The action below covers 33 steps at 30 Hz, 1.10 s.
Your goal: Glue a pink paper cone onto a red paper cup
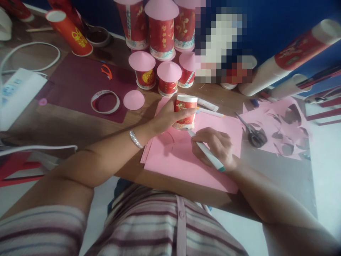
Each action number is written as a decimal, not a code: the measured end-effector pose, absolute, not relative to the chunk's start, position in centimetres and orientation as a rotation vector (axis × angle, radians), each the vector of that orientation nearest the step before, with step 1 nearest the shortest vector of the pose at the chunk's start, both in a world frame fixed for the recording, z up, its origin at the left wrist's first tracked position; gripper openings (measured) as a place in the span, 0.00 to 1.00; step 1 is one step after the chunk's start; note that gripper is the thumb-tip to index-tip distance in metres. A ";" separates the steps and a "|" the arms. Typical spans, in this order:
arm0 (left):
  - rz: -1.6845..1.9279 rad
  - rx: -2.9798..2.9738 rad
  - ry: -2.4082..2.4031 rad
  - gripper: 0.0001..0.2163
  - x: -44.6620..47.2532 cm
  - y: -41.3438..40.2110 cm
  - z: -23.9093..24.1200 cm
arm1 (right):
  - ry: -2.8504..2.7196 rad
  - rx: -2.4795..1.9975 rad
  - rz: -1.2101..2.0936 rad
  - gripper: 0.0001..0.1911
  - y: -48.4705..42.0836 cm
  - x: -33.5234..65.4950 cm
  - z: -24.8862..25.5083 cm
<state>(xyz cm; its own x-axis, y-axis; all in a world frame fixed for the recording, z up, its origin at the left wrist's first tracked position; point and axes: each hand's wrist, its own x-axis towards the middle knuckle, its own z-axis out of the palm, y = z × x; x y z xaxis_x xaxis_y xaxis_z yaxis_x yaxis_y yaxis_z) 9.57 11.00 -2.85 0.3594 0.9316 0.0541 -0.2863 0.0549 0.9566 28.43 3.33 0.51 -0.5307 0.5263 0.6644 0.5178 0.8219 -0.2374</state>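
Possible smear: if the left hand (168,116) loosens, the red cup (184,115) could turn under the marker (208,156). Cup sits in left hand's grip, thumb across its side, above pink paper (170,161) near the desk's (77,128) front edge. Right hand (217,144) grips marker, tip by cup's lower end; contact unclear.

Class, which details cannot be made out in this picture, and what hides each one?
All in the head view:
Red cup: part of its gold design, covered by the thumb of the left hand.
Marker: part of its barrel, covered by the right hand.
Back-row pink cones: tips cut off by the top edge.
Pixelated patch: whatever lies beneath it.
White object: its blue marks, too blurred to read.
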 end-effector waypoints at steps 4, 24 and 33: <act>1.048 1.143 0.730 0.20 9.6 10.9 -2.8 | -2.235 -0.777 0.010 0.10 3.3 28.4 0.4; 1.030 1.125 0.722 0.21 9.5 11.0 -3.0 | -2.245 -0.788 0.027 0.11 3.2 28.4 0.6; 1.012 1.117 0.775 0.23 9.5 10.9 -2.9 | -2.204 -0.773 0.033 0.11 3.4 28.5 0.6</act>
